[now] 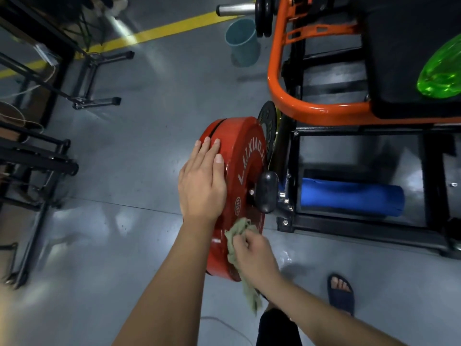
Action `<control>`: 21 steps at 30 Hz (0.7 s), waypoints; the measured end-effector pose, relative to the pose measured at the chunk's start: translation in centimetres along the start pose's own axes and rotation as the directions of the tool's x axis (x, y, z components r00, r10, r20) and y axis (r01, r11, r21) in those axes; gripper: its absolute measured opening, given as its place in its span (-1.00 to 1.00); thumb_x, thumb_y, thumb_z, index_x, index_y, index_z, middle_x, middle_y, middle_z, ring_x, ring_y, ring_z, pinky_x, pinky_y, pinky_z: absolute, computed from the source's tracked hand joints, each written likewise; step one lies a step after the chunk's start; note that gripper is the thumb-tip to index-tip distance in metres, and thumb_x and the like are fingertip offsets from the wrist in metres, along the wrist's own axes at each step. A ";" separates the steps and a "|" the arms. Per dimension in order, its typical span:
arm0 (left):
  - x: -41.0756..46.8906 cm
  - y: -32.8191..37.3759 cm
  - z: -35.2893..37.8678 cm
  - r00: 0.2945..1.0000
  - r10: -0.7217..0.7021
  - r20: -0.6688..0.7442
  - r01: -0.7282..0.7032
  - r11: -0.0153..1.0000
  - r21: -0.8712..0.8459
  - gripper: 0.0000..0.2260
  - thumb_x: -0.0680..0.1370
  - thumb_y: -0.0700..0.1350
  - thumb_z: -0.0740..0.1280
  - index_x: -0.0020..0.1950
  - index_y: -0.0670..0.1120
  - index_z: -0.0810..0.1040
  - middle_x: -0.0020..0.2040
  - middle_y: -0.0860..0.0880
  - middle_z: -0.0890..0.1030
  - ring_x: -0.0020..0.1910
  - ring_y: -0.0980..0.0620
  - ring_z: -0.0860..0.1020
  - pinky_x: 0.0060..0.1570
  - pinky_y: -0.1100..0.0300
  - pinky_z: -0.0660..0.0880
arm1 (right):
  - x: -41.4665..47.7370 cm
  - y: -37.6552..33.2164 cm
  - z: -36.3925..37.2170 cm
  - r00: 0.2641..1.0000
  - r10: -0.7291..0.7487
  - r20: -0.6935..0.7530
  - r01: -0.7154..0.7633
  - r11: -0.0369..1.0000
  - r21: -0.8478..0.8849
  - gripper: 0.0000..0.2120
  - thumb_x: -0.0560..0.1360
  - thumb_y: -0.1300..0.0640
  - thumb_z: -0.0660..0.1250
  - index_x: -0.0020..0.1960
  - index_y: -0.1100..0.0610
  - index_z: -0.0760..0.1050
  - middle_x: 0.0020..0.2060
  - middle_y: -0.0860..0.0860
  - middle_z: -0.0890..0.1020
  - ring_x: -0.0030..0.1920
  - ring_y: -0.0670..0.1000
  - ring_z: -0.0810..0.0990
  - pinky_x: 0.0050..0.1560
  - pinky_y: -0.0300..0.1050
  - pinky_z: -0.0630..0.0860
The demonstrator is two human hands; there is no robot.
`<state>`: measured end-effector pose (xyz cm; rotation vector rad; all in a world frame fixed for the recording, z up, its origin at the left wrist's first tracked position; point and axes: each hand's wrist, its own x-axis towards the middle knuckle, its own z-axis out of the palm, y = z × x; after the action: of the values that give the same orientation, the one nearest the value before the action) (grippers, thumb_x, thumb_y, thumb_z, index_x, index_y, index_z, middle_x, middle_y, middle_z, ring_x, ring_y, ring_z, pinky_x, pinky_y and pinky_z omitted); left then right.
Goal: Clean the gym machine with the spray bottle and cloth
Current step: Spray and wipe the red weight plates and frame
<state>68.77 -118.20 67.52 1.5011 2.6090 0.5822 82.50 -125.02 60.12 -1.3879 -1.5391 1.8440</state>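
Note:
A red weight plate (245, 156) hangs on the peg of an orange and black gym machine (294, 106). My left hand (202, 181) lies flat on the plate's rim with straight fingers. Lower down, my right hand (254, 255) grips a crumpled olive-green cloth (237, 236) and presses it against the plate's face; a tail of the cloth hangs below my wrist. A green translucent spray bottle (441, 76) lies on the machine's black seat pad (399, 46) at the far right, away from both hands.
A black end knob (268, 191) sticks out of the plate's hub. A blue foam roller (349, 199) sits inside the machine's base. A teal bucket (243, 41) stands on the grey floor behind. Black racks (37, 151) line the left. My sandalled foot (340, 293) is at lower right.

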 end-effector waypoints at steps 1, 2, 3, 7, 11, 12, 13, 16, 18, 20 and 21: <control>0.0 0.0 0.0 1.000 0.001 -0.002 -0.001 1.000 0.007 -0.56 0.70 0.05 0.02 0.53 0.05 0.46 0.57 0.08 0.37 0.60 0.17 0.19 0.51 -0.03 0.26 | 0.6 -0.5 -0.3 1.000 -0.014 -0.005 0.014 1.000 -0.015 -0.72 0.42 -0.20 0.15 -0.36 -0.06 0.40 -0.53 -0.11 0.40 -0.45 -0.12 0.38 -0.33 -0.04 0.39; 0.0 -0.1 0.1 1.000 0.002 -0.005 -0.002 1.000 0.014 -0.56 0.70 0.04 0.03 0.53 0.05 0.46 0.57 0.08 0.37 0.60 0.17 0.19 0.50 -0.03 0.27 | 2.1 -1.7 -0.7 0.999 -0.024 -0.036 0.023 1.000 -0.002 -0.68 0.42 -0.22 0.14 -0.34 -0.04 0.46 -0.49 -0.10 0.47 -0.41 -0.07 0.47 -0.29 -0.04 0.45; 0.0 -0.2 0.2 1.000 0.000 -0.007 0.000 1.000 0.018 -0.56 0.70 0.03 0.04 0.52 0.04 0.47 0.57 0.08 0.38 0.60 0.16 0.19 0.50 -0.02 0.27 | 4.0 -3.2 -1.1 0.995 -0.035 -0.097 0.038 0.999 0.021 -0.62 0.43 -0.25 0.14 -0.30 0.02 0.49 -0.43 -0.06 0.55 -0.33 0.01 0.56 -0.23 -0.01 0.50; -0.1 -0.1 0.2 1.000 -0.015 0.001 0.015 1.000 -0.019 -0.56 0.69 0.02 0.04 0.53 0.06 0.45 0.57 0.10 0.37 0.59 0.19 0.19 0.53 0.00 0.24 | 10.0 -10.6 -4.2 0.967 -0.135 -0.218 0.133 0.991 -0.025 -0.60 0.54 -0.12 0.21 -0.36 0.09 0.38 -0.46 -0.06 0.51 -0.33 -0.01 0.50 -0.25 -0.03 0.40; 0.3 0.0 0.1 0.999 -0.034 -0.012 0.034 0.999 -0.006 -0.55 0.69 0.02 0.02 0.52 0.06 0.47 0.55 0.09 0.40 0.59 0.17 0.21 0.56 -0.03 0.19 | 9.0 -8.9 -3.5 0.970 -0.113 -0.217 0.111 0.994 -0.020 -0.62 0.52 -0.16 0.17 -0.28 0.10 0.44 -0.39 -0.02 0.56 -0.27 0.07 0.56 -0.21 0.00 0.47; 0.4 0.1 0.1 0.999 -0.038 -0.008 0.038 0.999 0.014 -0.55 0.68 0.01 0.01 0.52 0.06 0.47 0.55 0.09 0.40 0.59 0.15 0.21 0.59 -0.06 0.13 | 7.7 -7.5 -2.9 0.974 -0.099 -0.202 0.094 0.995 -0.036 -0.60 0.49 -0.20 0.14 -0.26 0.11 0.44 -0.38 0.00 0.58 -0.26 0.11 0.57 -0.19 0.02 0.50; 0.5 0.2 0.2 0.999 -0.038 0.001 0.038 0.999 0.038 -0.55 0.68 0.01 0.01 0.52 0.06 0.46 0.55 0.08 0.40 0.60 0.14 0.20 0.61 -0.08 0.05 | 6.4 -6.4 -2.5 0.982 -0.078 -0.170 0.070 0.996 -0.051 -0.60 0.47 -0.20 0.13 -0.26 0.13 0.41 -0.39 0.03 0.56 -0.27 0.12 0.55 -0.19 0.05 0.51; 1.3 0.6 0.3 0.998 -0.046 0.035 0.042 0.992 0.116 -0.54 0.67 -0.03 0.01 0.53 0.08 0.44 0.57 0.08 0.37 0.61 0.13 0.18 0.62 -0.13 -0.07 | 5.1 -5.2 -2.6 0.995 0.010 -0.101 -0.016 0.998 -0.057 -0.64 0.56 -0.08 0.20 -0.25 0.19 0.39 -0.42 0.04 0.51 -0.34 0.02 0.48 -0.17 0.06 0.47; 2.5 1.0 0.3 0.995 -0.063 0.077 0.050 0.986 0.156 -0.56 0.68 -0.05 0.04 0.53 0.08 0.43 0.58 0.09 0.34 0.62 0.10 0.16 0.60 -0.19 -0.07 | 5.8 -5.7 -3.2 0.997 0.064 -0.052 -0.068 0.995 -0.075 -0.64 0.59 -0.04 0.19 -0.28 0.18 0.37 -0.41 0.02 0.51 -0.34 0.01 0.49 -0.16 0.03 0.48; 4.4 1.7 0.6 0.986 -0.098 0.137 0.068 0.977 0.204 -0.58 0.69 -0.06 0.05 0.54 0.09 0.42 0.59 0.08 0.33 0.62 0.06 0.16 0.59 -0.22 -0.09 | 6.9 -6.2 -3.6 0.996 0.089 -0.031 -0.091 0.992 -0.088 -0.63 0.59 -0.05 0.17 -0.27 0.17 0.39 -0.37 0.05 0.55 -0.29 0.03 0.52 -0.13 0.03 0.49; 5.6 2.0 0.8 0.977 -0.120 0.178 0.077 0.969 0.234 -0.58 0.70 -0.06 0.05 0.53 0.09 0.42 0.58 0.05 0.35 0.62 0.02 0.17 0.59 -0.22 -0.10 | 7.3 -6.2 -3.6 0.994 0.097 -0.040 -0.100 0.992 -0.075 -0.63 0.59 -0.06 0.16 -0.28 0.17 0.40 -0.36 0.05 0.56 -0.28 0.05 0.54 -0.12 0.05 0.50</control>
<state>67.72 -112.36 68.15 1.3919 2.6501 0.1269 80.46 -115.36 62.72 -1.5491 -1.5642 1.8231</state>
